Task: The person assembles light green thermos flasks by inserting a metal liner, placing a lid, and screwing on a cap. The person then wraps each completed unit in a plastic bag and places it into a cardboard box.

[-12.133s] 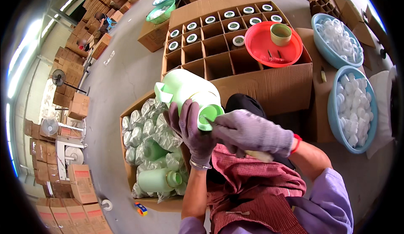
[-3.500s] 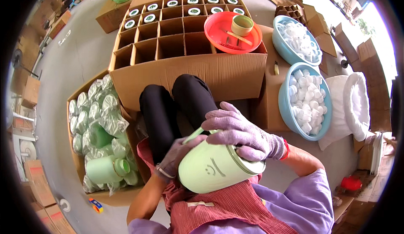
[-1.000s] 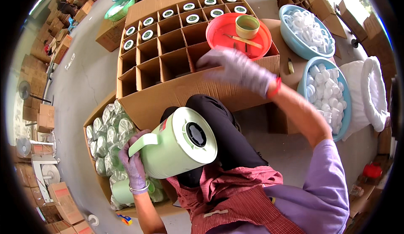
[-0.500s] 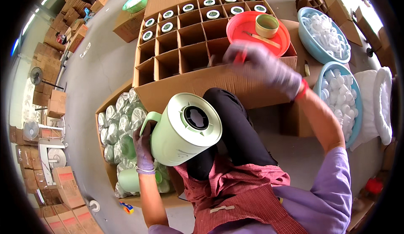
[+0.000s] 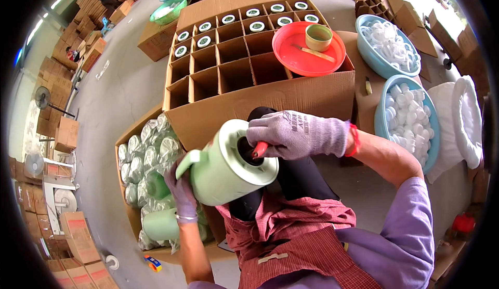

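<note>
A pale green jug (image 5: 222, 169) lies tilted above my lap, its round base facing up and to the right. Gloved in grey-purple, my left hand (image 5: 182, 185) is closed on it from the left, beneath the curved handle. My right hand (image 5: 291, 134), in a similar glove, grips a red-handled tool (image 5: 259, 149) at the dark round opening in the jug's base. Fingers and base hide the tool's working end. Directly ahead stands a divided cardboard carton (image 5: 249, 99), with white-topped bottles in several of its far compartments.
On the carton's right corner rests a red basin (image 5: 291, 55) with a green cup (image 5: 318, 37) and a brush-like stick (image 5: 317, 54). Blue basins of white rings (image 5: 390, 42) and white caps (image 5: 408, 112) stand at right. Plastic-wrapped green items fill a box (image 5: 125, 185) at left.
My right hand has come down from beside the red basin to the jug's base, bringing the red-handled tool to its opening. My left hand keeps hold of the jug, tilted slightly more.
</note>
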A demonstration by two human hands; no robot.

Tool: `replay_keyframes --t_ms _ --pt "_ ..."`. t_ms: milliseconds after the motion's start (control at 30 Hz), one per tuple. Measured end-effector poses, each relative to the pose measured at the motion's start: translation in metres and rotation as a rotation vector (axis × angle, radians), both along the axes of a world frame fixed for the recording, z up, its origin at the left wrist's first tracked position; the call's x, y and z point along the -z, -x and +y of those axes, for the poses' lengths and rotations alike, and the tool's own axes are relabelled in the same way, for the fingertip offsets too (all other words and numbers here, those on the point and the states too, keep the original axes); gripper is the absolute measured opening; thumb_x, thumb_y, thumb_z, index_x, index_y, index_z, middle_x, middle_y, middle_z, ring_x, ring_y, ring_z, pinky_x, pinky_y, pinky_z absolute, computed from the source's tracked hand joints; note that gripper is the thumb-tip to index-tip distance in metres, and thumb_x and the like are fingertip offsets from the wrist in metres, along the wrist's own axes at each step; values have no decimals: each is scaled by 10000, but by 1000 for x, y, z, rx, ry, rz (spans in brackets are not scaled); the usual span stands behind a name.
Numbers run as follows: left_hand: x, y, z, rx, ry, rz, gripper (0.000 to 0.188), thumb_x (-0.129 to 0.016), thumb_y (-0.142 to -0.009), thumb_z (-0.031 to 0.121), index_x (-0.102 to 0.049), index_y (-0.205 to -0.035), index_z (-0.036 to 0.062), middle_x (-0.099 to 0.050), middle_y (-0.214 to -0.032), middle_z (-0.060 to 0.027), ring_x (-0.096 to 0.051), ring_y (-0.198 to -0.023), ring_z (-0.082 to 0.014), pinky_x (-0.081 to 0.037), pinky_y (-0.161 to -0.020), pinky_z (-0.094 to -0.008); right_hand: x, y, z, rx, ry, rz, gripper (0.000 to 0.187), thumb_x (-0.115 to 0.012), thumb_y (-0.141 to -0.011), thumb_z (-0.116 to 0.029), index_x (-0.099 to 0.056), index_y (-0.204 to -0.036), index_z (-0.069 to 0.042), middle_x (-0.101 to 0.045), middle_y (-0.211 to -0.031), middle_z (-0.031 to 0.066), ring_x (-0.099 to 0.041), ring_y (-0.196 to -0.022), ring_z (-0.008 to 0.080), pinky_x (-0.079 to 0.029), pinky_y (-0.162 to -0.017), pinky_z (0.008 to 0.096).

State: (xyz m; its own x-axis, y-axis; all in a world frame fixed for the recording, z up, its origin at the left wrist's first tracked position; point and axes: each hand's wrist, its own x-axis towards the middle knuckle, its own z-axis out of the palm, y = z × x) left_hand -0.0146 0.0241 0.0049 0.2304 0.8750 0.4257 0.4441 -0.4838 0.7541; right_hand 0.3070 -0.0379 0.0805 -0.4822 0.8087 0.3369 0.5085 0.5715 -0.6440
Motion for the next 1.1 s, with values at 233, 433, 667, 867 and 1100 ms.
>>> replay_keyframes --t_ms 233,433,667,867,1100 --pt "-18 -23 -63 -94 159 -180 397 -566 -987 273 -631 -1111 -98 -695 -1056 -168 -650 -944 -234 -503 -872 -361 0 -8 13 297 624 221 293 -643 -940 -287 -577 -1082 -39 -654 -809 126 -672 -730 220 -518 -662 402" --pt "-62 -30 -73 270 646 245 542 -568 -758 40 -547 -1295 -28 -668 -1127 -197 -649 -1044 -294 -493 -937 -378 12 -95 51 724 -124 -540 288 -616 -923 -300 -560 -1058 -53 -666 -868 191 -672 -842 363 -537 -685 468" --pt "-43 -20 -67 332 1033 216 442 -577 -747 60 -624 -1180 -15 -692 -955 -69 -631 -869 -142 -500 -787 -283 53 -173 33 828 -51 -384 208 -602 -884 -258 -654 -966 -74 -671 -890 162 -661 -864 364 -527 -784 458" --pt "45 60 -38 244 1198 -674 488 -526 -927 213 -491 -1373 19 -542 -1373 -151 -538 -1238 -320 -399 -1085 -498 66 -304 -150 1442 261 -742 198 -579 -885 -212 -681 -971 -65 -688 -945 169 -680 -895 349 -539 -773 435" --pt "37 -6 -33 152 1115 -1111 276 -489 -990 255 -600 -1111 33 -684 -1033 -67 -644 -841 -163 -550 -758 -340 192 -366 -223 1515 221 -1248 258 -539 -862 -85 -641 -1096 -115 -603 -1121 164 -585 -1050 310 -514 -857 428"
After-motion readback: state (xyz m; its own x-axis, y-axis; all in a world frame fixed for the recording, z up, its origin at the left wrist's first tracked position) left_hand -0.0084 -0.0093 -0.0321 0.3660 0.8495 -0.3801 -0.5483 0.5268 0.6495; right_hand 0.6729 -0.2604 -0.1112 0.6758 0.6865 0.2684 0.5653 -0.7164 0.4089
